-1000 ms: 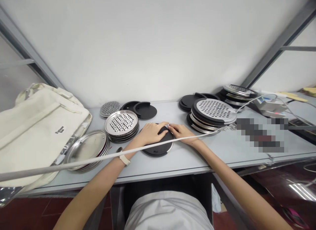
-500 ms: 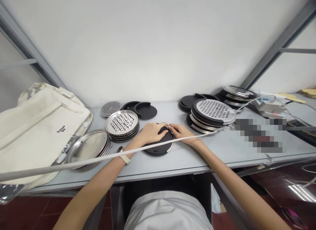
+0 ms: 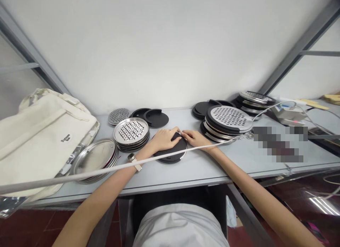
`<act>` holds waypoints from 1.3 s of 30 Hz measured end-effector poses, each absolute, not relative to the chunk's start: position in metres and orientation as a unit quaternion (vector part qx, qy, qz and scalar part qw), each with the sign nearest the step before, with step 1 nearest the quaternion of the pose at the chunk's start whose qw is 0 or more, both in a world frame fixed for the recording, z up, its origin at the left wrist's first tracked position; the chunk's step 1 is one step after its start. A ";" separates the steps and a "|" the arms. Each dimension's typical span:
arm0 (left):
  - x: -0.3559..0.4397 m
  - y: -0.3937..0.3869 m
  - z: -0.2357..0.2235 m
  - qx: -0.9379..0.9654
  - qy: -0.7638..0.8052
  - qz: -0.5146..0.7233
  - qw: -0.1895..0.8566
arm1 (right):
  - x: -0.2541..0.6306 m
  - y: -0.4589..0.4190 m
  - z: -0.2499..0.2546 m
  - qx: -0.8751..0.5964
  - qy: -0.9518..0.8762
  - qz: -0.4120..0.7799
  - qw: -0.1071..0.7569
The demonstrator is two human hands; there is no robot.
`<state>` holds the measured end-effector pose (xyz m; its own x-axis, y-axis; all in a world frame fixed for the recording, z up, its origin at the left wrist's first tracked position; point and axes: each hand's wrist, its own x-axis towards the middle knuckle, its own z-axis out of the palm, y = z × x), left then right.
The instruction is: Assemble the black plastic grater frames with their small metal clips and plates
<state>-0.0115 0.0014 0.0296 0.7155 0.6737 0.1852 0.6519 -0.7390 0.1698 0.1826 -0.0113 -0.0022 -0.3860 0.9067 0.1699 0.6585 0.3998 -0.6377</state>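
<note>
A round black disc with a thin metal rim lies flat on the grey table in front of me. My left hand rests on top of it with curled fingers pressing at its far edge. My right hand pinches the disc's far right rim, fingertips almost meeting the left hand's. A watch sits on my left wrist. A white cable runs across both forearms.
A stack of slotted metal grater discs and a pile of plain metal lids lie to the left, beside a cream bag. Black discs lie behind. Perforated disc stacks stand on the right, with cables and a device.
Both hands have shifted slightly farther along the disc's far edge; the disc stays on the table. The view dipped a little.
</note>
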 end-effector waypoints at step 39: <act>-0.008 0.009 0.027 0.935 0.324 0.128 0.069 | 0.190 -0.011 -0.002 -0.490 -0.790 0.263 0.258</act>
<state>-0.0082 0.0086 0.0275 0.7573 0.6237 0.1939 0.5885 -0.7803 0.2115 0.1897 -0.0113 -0.0022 -0.3861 0.9101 0.1502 0.6389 0.3813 -0.6682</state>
